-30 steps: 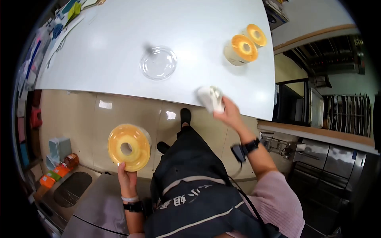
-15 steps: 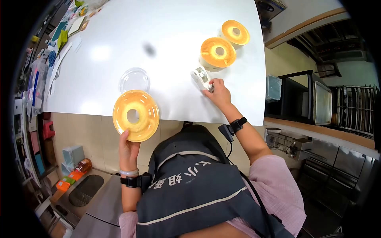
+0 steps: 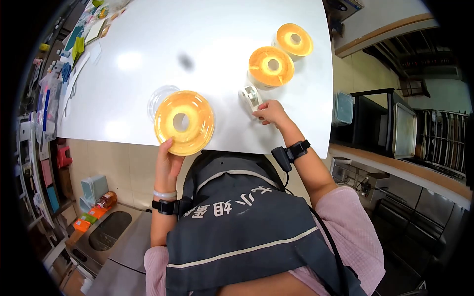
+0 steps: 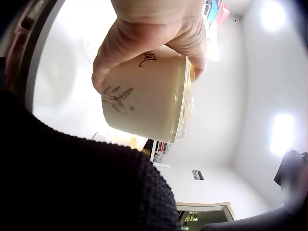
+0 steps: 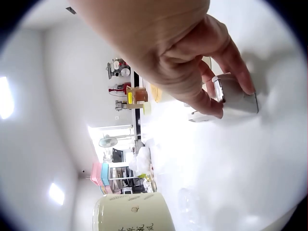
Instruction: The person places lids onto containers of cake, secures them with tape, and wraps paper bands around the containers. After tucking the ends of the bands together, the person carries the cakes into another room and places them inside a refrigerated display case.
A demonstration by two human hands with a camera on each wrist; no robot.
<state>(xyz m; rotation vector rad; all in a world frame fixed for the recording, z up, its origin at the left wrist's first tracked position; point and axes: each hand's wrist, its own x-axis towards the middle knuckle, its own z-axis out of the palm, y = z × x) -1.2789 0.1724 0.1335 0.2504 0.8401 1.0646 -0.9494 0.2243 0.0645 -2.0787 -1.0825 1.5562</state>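
The left hand (image 3: 169,165) grips a round cup with a ring-shaped yellow cake under a clear lid (image 3: 165,108); in the left wrist view its pale side (image 4: 139,96) shows a plant drawing, with fingers and thumb around it. The right hand (image 3: 274,113) pinches the near end of a white tape dispenser (image 3: 251,97) on the white table; in the right wrist view fingertips lie on both sides of the dispenser (image 5: 238,96). Behind the dispenser stand two more ring cakes, one nearer (image 3: 256,64) and one farther (image 3: 305,44).
A clear round lid (image 3: 154,101) lies on the table (image 3: 148,29), partly hidden behind the held cake. Bags and papers line the table's left edge. To the right are a tray (image 3: 403,130) and a rack; a sink (image 3: 109,231) is at lower left.
The left hand has lifted the cake from beside the table's edge to over it, moving right and forward. The right hand has brought the dispenser down near the two cakes.
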